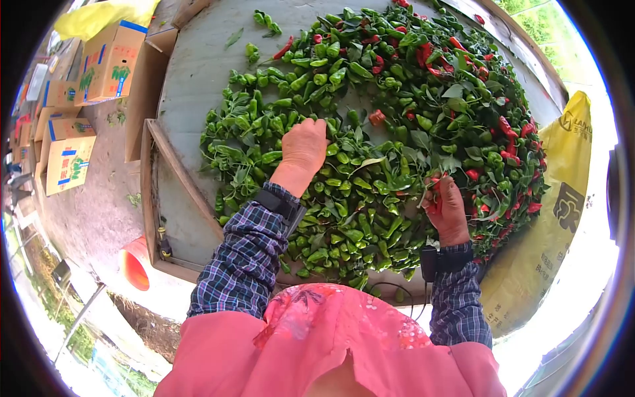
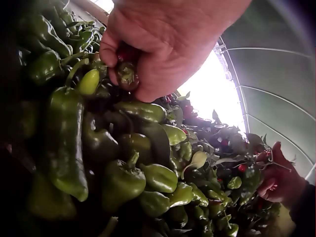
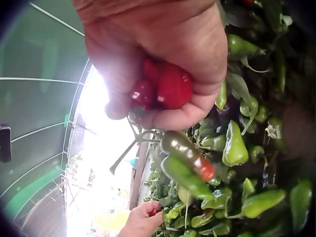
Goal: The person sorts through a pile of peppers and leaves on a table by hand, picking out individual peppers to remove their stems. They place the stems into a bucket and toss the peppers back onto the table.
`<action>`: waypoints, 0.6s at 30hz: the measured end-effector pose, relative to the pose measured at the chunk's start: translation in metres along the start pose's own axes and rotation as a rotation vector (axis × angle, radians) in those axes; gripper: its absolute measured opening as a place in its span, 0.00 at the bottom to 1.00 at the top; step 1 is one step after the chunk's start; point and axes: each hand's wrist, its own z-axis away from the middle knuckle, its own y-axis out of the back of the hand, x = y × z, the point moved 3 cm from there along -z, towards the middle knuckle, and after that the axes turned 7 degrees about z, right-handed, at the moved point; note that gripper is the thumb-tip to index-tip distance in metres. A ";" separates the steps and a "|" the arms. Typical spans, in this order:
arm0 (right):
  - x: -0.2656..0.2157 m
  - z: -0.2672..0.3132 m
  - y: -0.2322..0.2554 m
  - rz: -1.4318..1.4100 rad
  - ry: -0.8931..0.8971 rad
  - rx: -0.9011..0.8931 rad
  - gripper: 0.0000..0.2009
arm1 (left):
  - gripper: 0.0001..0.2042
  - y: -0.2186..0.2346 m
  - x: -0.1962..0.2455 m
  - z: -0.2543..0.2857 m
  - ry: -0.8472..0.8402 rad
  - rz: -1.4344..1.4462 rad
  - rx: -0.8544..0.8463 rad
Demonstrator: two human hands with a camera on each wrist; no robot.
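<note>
A wide heap of green peppers [image 1: 350,225] with red ones mixed in lies under both hands. The left hand [image 1: 305,149] is over the heap's left part; in the left wrist view its curled fingers hold a dark, reddish pepper [image 2: 127,74]. Several red peppers [image 3: 170,88] sit in the curled fingers of the right hand [image 3: 158,59], seen in the right wrist view. Just below that hand are a forked stem [image 3: 136,140] and a green pepper turning red at its tip [image 3: 187,153]. In the head view the right hand [image 1: 446,210] is over the heap's right side.
The heap lies on a grey tabletop [image 1: 192,86] with a wooden edge [image 1: 149,192]. Cardboard boxes [image 1: 69,155] stand at the left, near an orange-red bucket [image 1: 135,263]. A yellow printed sack [image 1: 542,264] lies along the right side. Red peppers gather at the heap's right.
</note>
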 end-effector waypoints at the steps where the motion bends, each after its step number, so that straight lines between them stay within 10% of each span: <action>1: -0.001 0.002 -0.006 -0.133 -0.006 -0.048 0.20 | 0.16 -0.001 -0.001 -0.001 0.019 -0.014 -0.044; 10: 0.001 0.029 -0.019 -0.312 0.100 -0.126 0.17 | 0.14 -0.001 0.008 0.000 0.113 0.036 -0.102; 16: -0.011 0.069 -0.028 -0.196 0.075 -0.138 0.05 | 0.12 0.022 -0.014 0.037 0.041 0.329 0.235; 18: 0.013 0.065 -0.004 0.478 0.022 -0.040 0.04 | 0.08 0.019 -0.034 0.048 0.181 1.170 0.253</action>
